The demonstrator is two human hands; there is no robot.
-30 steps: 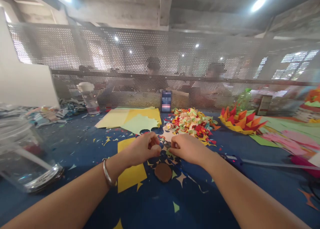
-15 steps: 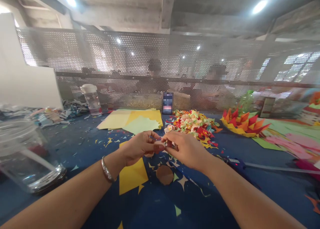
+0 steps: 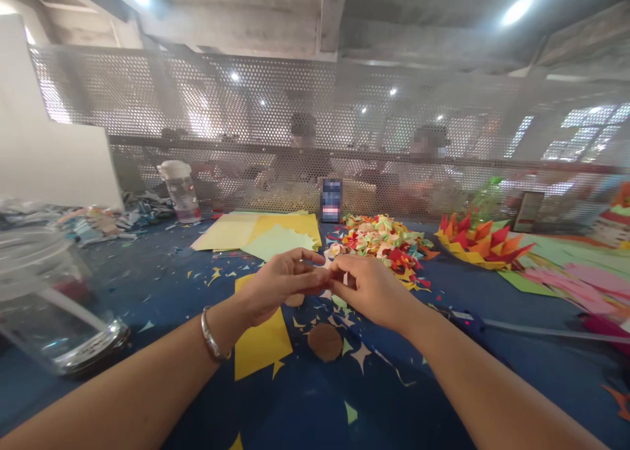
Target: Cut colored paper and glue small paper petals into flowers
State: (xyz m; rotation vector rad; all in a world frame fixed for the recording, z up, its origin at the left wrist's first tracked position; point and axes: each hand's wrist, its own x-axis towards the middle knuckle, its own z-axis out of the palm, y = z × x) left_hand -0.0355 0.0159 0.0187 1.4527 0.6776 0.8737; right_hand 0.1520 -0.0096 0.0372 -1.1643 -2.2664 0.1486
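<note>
My left hand [image 3: 280, 286] and my right hand [image 3: 367, 289] meet fingertip to fingertip just above the blue table [image 3: 162, 286]. Together they pinch a small pale paper piece [image 3: 329, 264], mostly hidden by the fingers. A silver bracelet [image 3: 211, 335] sits on my left wrist. Below the hands lie a brown paper disc [image 3: 325, 342], a yellow paper sheet [image 3: 260, 342] and scattered paper scraps. Just beyond the hands is a heap of small folded coloured paper pieces [image 3: 384, 240].
A clear plastic jar [image 3: 44, 306] lies on its side at the left. Yellow and green sheets [image 3: 266, 233] lie at the back, with a phone [image 3: 331, 201] and a bottle [image 3: 180, 191]. An orange-red paper crown [image 3: 480, 240] and pink and green papers lie right. People sit behind the perforated screen [image 3: 275, 142].
Both hands have lifted off the table and come closer together, with the small paper piece now pinched between the fingertips of both.
</note>
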